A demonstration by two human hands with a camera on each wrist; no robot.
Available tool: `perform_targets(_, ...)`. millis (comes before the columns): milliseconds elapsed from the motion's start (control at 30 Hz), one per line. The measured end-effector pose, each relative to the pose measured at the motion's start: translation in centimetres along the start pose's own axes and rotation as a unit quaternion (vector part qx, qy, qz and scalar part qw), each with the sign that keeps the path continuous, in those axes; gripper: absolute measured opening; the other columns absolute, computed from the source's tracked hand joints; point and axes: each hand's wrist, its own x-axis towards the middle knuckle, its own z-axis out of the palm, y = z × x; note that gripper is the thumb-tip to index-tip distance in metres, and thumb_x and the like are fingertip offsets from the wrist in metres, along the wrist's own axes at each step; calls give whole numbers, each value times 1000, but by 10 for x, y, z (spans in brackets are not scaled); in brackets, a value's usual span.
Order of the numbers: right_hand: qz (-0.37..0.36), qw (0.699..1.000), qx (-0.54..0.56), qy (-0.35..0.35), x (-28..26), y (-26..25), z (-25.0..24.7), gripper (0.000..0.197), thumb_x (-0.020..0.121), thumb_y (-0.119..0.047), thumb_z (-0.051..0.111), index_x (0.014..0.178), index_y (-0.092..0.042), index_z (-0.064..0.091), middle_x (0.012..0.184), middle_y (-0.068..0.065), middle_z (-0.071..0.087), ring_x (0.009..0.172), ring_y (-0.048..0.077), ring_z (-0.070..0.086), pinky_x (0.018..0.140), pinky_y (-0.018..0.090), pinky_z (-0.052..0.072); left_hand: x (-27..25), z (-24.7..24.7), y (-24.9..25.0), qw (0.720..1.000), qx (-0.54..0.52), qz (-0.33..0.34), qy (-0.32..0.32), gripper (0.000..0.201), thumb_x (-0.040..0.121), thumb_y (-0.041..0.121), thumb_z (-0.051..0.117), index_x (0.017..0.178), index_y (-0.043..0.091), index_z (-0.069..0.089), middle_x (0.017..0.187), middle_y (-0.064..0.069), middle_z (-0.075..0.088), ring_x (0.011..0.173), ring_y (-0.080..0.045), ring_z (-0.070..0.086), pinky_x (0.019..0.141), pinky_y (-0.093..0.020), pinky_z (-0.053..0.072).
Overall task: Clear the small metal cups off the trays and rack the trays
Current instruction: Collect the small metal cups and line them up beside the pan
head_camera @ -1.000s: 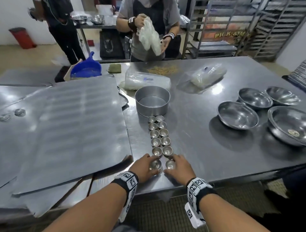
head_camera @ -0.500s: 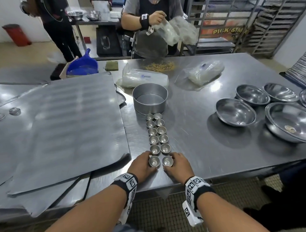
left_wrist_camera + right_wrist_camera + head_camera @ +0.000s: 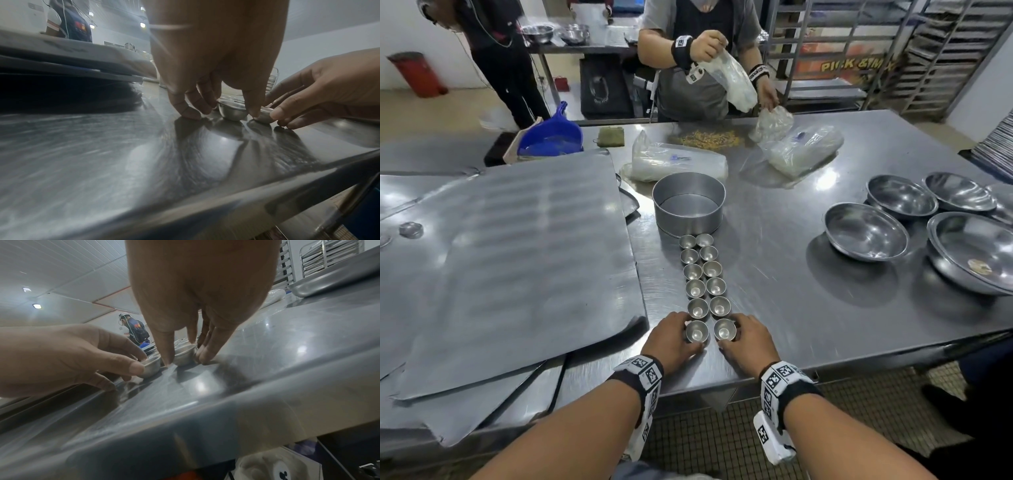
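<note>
Commercial kitchen, steel table (image 3: 774, 308), tray racks (image 3: 941, 58)

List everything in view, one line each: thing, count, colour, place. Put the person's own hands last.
small metal cups: twelve, silver, two rows of six on the table, running from the near edge to the round tin.
stray cup: one, silver, on the far-left tray.
round tin: one, grey, behind the cup rows.
trays: several, grey, stacked flat at left.
bowls: at least four, silver, right side of the table.
plastic bags: several, clear, far side of the table.
dustpan: one, blue, beyond the trays.
bin: one, red, far left.
rack: one, metal, far right.
table: one, steel.
left hand: holds the nearest left cup.
right hand: holds the nearest right cup.
</note>
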Motion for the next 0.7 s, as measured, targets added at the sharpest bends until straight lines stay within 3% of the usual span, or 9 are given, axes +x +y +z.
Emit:
perform_targets(267,4,1000,-4,12,0,2,0,49,76,-39,73,122,-24,61,114,-2,61,101,17,61,88,28,48,-2,2,-1,999,10,-19,24,56,75,51,78,119,22,59,105,7,63,92,-11,60,82,-26,48)
perform_targets(400,-3,1000,-6,13,0,3,0,43,79,-37,73,118,-23,62,112,-1,63,99,18,61,88,31,50,-1,4,0,999,18,-11,26,44,76,51,76,108,24,62,103,8,65,92,-11,61,81,-29,50)
perform_targets(533,-15,1000,-10,12,1,4,-1,39,81,-36,71,116,-22,64,111,-1,64,97,17,60,87,31,49,0,5,1,1000,14,-7,23,45,76,51,75,111,26,64,108,7,65,95,-11,63,86,-35,53)
perform_targets(700,-24,1000,-3,10,1,4,-1,37,83,-34,70,118,-22,65,112,-2,65,99,17,62,90,32,50,2,4,1,1000,13,-4,22,42,78,45,75,113,25,66,109,5,66,97,-13,63,87,-33,52)
